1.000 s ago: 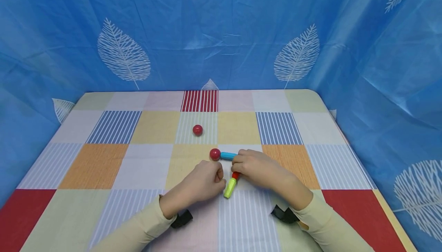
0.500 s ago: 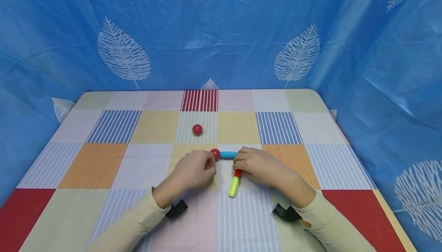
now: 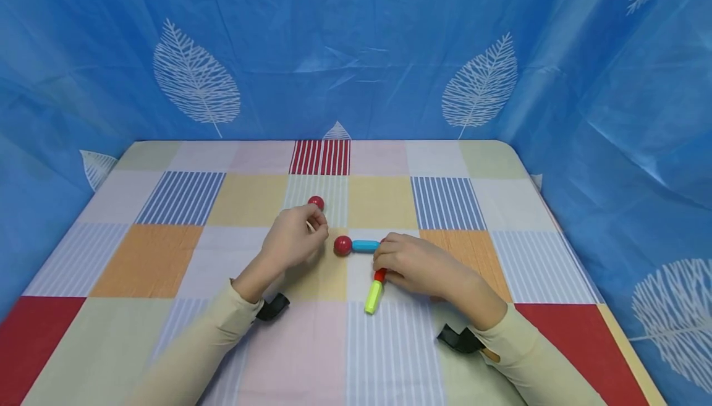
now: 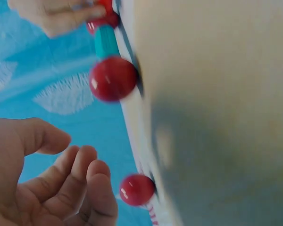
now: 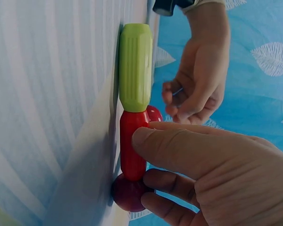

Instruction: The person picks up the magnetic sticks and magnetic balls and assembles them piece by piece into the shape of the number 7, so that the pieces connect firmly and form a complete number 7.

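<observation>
My right hand (image 3: 417, 267) pinches a short red rod (image 5: 131, 141) where it meets a dark red ball (image 5: 126, 197). A yellow-green rod (image 3: 374, 298) continues from the red one toward me. From that ball a blue rod (image 3: 364, 246) runs left to another red ball (image 3: 342, 246), so the pieces form a bent chain on the cloth. My left hand (image 3: 295, 236) reaches forward with loosely curled fingers and nothing between them. Just beyond its fingertips lies a loose red ball (image 4: 137, 189); in the head view the fingers partly overlap it.
A patchwork-patterned cloth (image 3: 222, 356) covers the table. Blue sheeting with white leaf prints (image 3: 356, 47) hangs behind and at both sides. Dark straps (image 3: 460, 339) sit at both wrists, below the pale sleeves.
My left hand has moved away from the ball at the blue rod's end, forward and left to the loose ball. My right hand keeps its hold; the yellow-green rod has swung slightly.
</observation>
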Motion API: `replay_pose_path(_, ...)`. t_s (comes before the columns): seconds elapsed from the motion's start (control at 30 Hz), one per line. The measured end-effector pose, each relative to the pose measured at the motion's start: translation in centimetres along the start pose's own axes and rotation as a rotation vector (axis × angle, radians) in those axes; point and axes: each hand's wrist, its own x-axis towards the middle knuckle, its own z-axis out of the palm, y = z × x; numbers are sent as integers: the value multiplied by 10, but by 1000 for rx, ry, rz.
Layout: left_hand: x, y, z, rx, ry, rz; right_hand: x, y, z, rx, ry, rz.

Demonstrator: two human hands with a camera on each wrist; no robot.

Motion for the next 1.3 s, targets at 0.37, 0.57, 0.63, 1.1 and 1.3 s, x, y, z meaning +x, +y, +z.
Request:
replay_pose_path(0.37, 25, -36, -2, -38, 16, 7, 0, -5, -3, -5, -30, 24)
replay_pose_path(0.57, 27, -44, -3, -78, -89, -32, 0, -5, -3, -13, -30, 27)
replay_pose_path(0.63, 27, -44, -2, -105, -85, -46, 0, -5, -3, -14, -29, 28)
replay_pose_path(1.1, 19, -36, -3, -107, -62, 12, 1, -9, -2, 9, -41, -32)
replay_pose_path(1.3, 8, -30, -3, -24, -83, 27, 2, -12, 0, -12, -10, -136)
